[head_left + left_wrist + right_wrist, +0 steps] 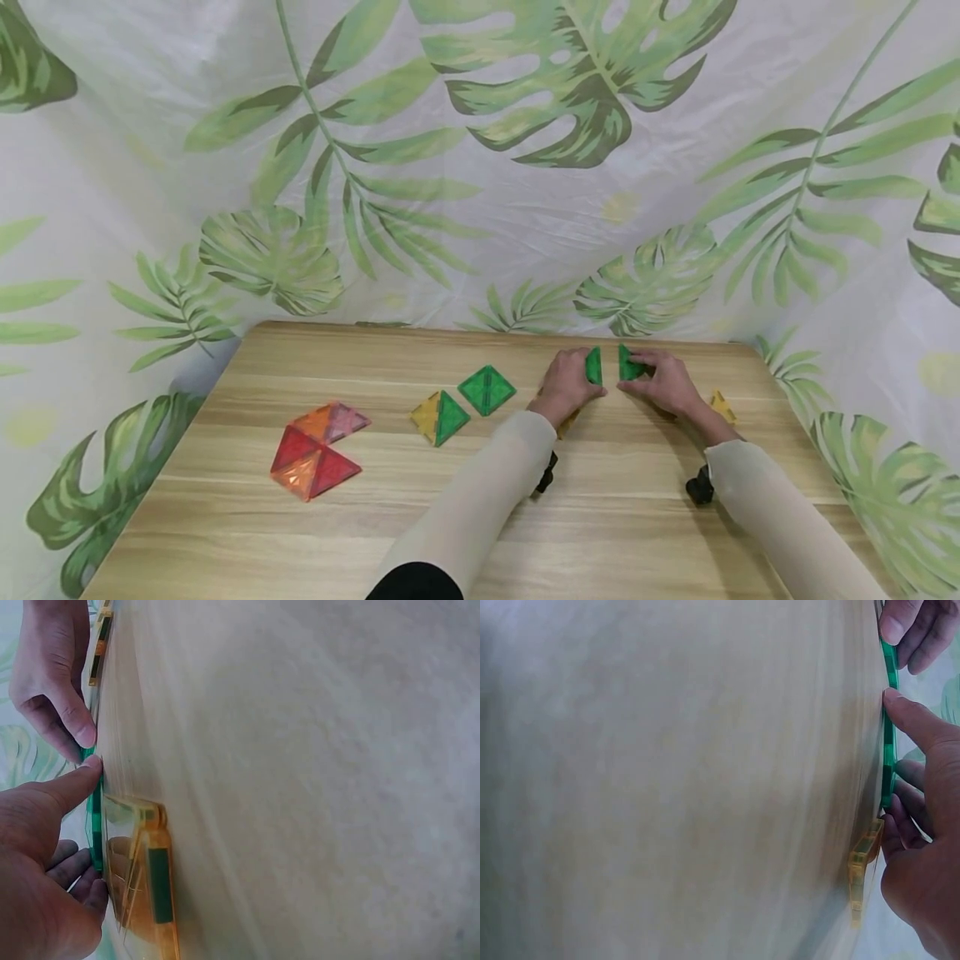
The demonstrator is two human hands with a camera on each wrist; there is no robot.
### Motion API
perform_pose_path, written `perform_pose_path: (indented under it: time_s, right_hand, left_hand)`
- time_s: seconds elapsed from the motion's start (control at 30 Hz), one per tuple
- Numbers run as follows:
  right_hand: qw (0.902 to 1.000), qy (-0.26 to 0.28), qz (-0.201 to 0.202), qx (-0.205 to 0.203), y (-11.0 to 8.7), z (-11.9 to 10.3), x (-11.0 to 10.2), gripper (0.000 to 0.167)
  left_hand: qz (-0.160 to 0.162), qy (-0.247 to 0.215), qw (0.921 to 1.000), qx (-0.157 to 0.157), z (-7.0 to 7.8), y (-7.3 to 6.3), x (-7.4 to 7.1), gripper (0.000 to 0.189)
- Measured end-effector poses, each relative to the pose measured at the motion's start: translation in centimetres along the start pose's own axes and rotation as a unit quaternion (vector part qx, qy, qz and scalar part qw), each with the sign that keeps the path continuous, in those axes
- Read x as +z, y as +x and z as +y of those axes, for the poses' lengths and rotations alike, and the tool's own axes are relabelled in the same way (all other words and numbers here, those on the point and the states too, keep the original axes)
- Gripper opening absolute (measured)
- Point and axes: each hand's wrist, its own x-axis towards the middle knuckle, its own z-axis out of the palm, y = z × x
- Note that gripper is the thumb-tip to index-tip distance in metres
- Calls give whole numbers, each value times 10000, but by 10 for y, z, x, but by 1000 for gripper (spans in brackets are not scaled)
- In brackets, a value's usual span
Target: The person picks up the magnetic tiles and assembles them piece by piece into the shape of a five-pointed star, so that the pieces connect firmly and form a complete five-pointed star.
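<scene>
At the far side of the table, my left hand (pixel 568 385) pinches a green triangular magnetic tile (pixel 593 367) between thumb and fingers. Just to its right, my right hand (pixel 666 387) holds a second green triangular magnetic tile (pixel 627 364). A narrow gap separates the two tiles, whose straight edges face each other in the head view. A yellow triangular tile (pixel 161 877) lies close beside the left hand, mostly covered by it in the head view. Another yellow triangular tile (pixel 722 407) lies to the right of the right hand.
Left of the hands, two green triangles form a square (pixel 487 390), and a yellow triangle (pixel 427 417) adjoins a green one (pixel 452 418). Farther left sits a group of red, orange and pink triangles (pixel 318 469). A leaf-print cloth (pixel 420 275) hangs behind the wooden table (pixel 600 533).
</scene>
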Motion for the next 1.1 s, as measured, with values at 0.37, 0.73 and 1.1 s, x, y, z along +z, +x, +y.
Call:
perform_pose_path:
  time_s: [0.37,0.73,1.1]
  right_hand:
    - [10000,-21,-37,14,-1,-2,-2,63]
    - [9999,44,101,-129,-6,-5,-6,60]
    - [9989,235,128,-386,-17,-24,-9,60]
  left_hand:
    - [95,105,9997,216,-5,0,-7,64]
    - [10,144,9986,515,-4,-10,-29,68]
    - [-117,207,9964,811,-7,-32,-52,78]
